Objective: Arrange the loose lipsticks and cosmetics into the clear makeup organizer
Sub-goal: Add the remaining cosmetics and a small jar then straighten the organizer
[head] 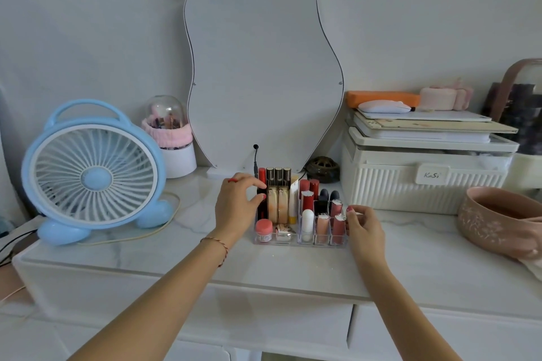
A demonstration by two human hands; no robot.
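The clear makeup organizer (293, 242) stands on the white marble tabletop in front of the mirror. Its back row holds tall gold-capped tubes (278, 193) and a red and black tube (262, 184). Several red and pink lipsticks (337, 221) stand upright in the right compartments, with a white stick (307, 223) beside them. A small pink-lidded jar (263, 230) sits at the front left. My left hand (237, 202) grips the organizer's left side, fingers on the red and black tube. My right hand (363, 226) holds the right wall.
A blue desk fan (93, 173) stands at the left with its cord trailing. A curvy mirror (264, 67) leans behind. A cream storage box (425, 176) with stacked items is at the right, and a pink bowl (498, 220) beside it. A dark round ornament (322, 168) sits behind.
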